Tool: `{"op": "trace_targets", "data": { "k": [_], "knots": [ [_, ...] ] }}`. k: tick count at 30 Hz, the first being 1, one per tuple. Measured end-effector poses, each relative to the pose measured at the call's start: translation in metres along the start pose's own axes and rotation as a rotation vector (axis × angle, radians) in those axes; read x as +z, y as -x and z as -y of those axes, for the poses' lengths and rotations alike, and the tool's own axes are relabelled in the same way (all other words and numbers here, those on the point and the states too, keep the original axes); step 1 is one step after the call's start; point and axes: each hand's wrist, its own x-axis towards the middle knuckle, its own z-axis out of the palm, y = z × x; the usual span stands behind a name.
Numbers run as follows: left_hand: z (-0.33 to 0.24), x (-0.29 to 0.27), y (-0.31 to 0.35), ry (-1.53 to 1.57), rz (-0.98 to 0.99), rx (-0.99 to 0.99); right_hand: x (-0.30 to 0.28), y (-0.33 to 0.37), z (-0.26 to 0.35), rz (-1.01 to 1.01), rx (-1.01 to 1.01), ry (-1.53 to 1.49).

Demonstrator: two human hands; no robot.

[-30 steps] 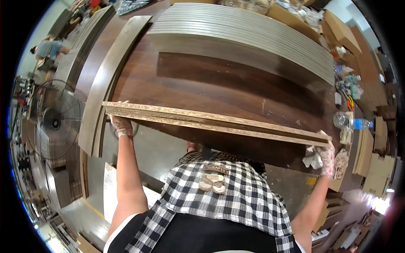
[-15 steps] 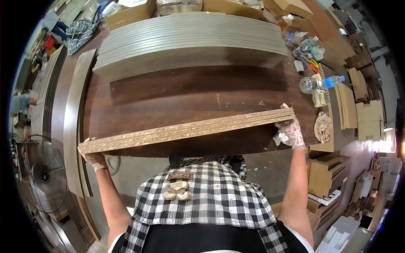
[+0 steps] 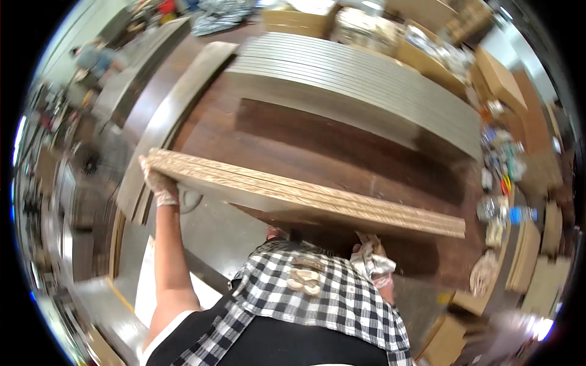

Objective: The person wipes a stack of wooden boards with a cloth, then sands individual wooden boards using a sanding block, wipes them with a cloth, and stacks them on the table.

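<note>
A stack of particleboard strips (image 3: 305,192) stands in front of me, its rough tan edges facing up and a smooth greyish face towards me. It slants from the upper left down to the right, its right end over the brown table. My left hand (image 3: 161,183), in a patterned glove, is closed around the stack's left end. Close to my apron, below the stack, my right hand (image 3: 383,280) is closed on a crumpled white cloth (image 3: 373,261). Its fingers are partly hidden by the cloth, and it is apart from the stack's right end.
A long row of grey boards (image 3: 354,79) lies at the table's far side, with cardboard boxes (image 3: 299,23) behind. Another long board (image 3: 177,116) runs along the left. On the right are plastic bottles (image 3: 522,215), a balled rag (image 3: 484,273) and small tools. A person (image 3: 97,60) is far left.
My right hand has left the stack's right end and come in near my apron with the white cloth. My left hand still holds its end. The view has turned, so the stack slants differently.
</note>
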Motion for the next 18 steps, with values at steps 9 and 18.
{"op": "trace_targets", "data": {
  "k": [9,18],
  "knots": [
    [-0.026,-0.054,0.067,-0.067,-0.159,0.173,-0.013,-0.032,-0.025,0.105,-0.048,-0.011],
    [-0.044,-0.154,0.058,0.060,-0.606,-0.005,0.013,-0.110,-0.014,0.055,-0.692,0.442]
  ]
}}
